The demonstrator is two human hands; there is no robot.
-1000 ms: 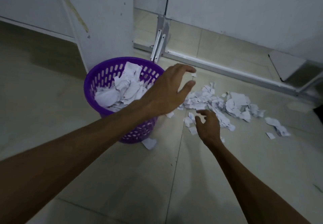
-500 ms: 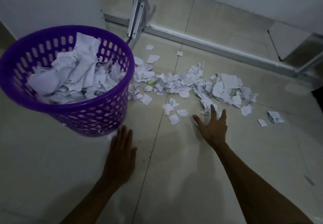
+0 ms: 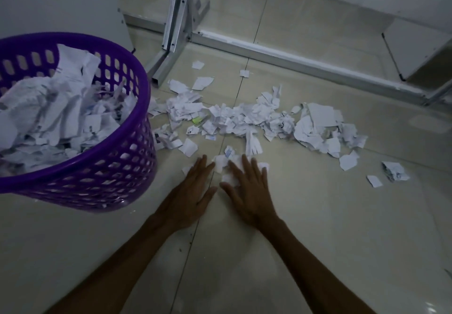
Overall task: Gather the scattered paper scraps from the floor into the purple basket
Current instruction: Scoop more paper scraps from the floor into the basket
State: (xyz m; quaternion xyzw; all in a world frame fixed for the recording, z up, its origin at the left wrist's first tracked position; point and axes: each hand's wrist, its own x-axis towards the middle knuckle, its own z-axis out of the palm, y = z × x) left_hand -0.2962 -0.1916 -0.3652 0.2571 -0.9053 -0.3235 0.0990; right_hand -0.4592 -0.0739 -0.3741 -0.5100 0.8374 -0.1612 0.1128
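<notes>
Both your hands have slid forward and closed together since half a second ago. Purple basket (image 3: 102, 166) stands left, well filled. Left hand (image 3: 193, 191) lies flat, fingers straight; right hand (image 3: 247, 189) presses flat on near scraps (image 3: 227, 164). Main paper scraps (image 3: 256, 120) beyond. Cup palms inward, scoop low.

Head camera looks steeply down, close over the floor (image 3: 318, 215).

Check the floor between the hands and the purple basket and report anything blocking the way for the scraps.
Nothing visible blocks it. Bare tile lies between the left hand, the right hand and the purple basket, whose mouth is open.
</notes>
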